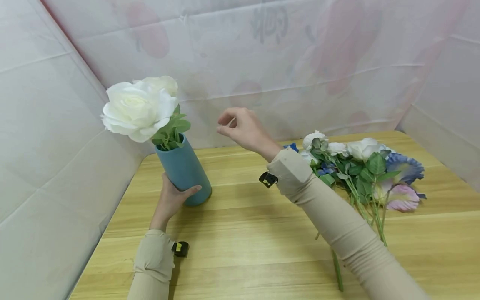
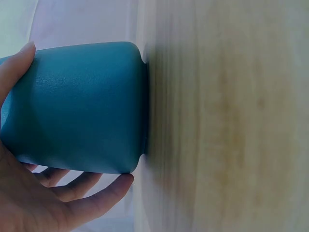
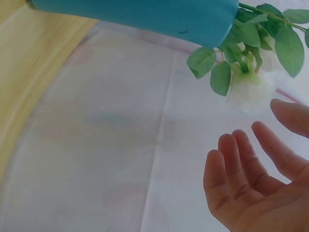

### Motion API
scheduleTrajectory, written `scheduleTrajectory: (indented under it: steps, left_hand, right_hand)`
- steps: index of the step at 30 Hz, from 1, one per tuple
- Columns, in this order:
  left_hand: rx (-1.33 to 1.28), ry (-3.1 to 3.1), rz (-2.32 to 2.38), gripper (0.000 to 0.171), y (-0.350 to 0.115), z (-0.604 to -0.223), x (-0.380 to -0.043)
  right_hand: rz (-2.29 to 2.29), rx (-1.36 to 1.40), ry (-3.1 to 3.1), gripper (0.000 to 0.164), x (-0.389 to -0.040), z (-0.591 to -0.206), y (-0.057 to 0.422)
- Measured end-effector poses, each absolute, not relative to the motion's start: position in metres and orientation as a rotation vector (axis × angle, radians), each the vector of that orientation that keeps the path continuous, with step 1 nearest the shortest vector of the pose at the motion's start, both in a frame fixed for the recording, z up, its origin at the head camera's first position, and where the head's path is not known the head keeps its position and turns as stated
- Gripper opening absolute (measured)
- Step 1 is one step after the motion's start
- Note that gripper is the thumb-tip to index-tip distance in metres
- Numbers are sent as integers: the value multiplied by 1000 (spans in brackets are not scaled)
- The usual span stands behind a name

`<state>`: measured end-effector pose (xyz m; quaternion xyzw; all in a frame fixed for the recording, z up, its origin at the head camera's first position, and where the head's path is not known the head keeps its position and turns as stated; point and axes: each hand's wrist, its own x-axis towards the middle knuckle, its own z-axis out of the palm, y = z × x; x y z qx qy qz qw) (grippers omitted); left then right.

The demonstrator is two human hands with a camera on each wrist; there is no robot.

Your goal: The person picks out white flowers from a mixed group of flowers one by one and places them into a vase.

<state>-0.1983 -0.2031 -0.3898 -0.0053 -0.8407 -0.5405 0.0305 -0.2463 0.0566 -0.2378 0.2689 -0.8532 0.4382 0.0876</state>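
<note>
A blue vase (image 1: 183, 168) stands on the wooden table at the left, with white roses (image 1: 136, 106) and green leaves leaning out of its mouth. My left hand (image 1: 173, 198) grips the vase low down, thumb along one side and fingers along the other; the left wrist view shows the vase's base (image 2: 137, 106) at the tabletop. To the right of the roses, my right hand (image 1: 243, 127) is raised in the air, its fingers loosely bent with nothing between them. In the right wrist view the right hand's fingers (image 3: 224, 169) are apart from the leaves (image 3: 221, 77).
On the right of the table (image 1: 243, 250) lies a pile of artificial flowers, with a white rose (image 1: 363, 148), a blue flower (image 1: 405, 166) and a pink flower (image 1: 403, 198). Their green stems reach toward the front, partly behind the right sleeve (image 1: 348, 225). Pale cloth walls (image 1: 225, 54) surround the table.
</note>
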Motion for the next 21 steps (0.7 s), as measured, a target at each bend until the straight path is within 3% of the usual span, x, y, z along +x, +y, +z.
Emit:
scheduleTrajectory:
  steps: [21]
  left_hand:
    - [-24, -2583, -1681, 110, -203, -391, -199]
  right_hand:
    - [1300, 698, -2519, 17, -237, -214, 119]
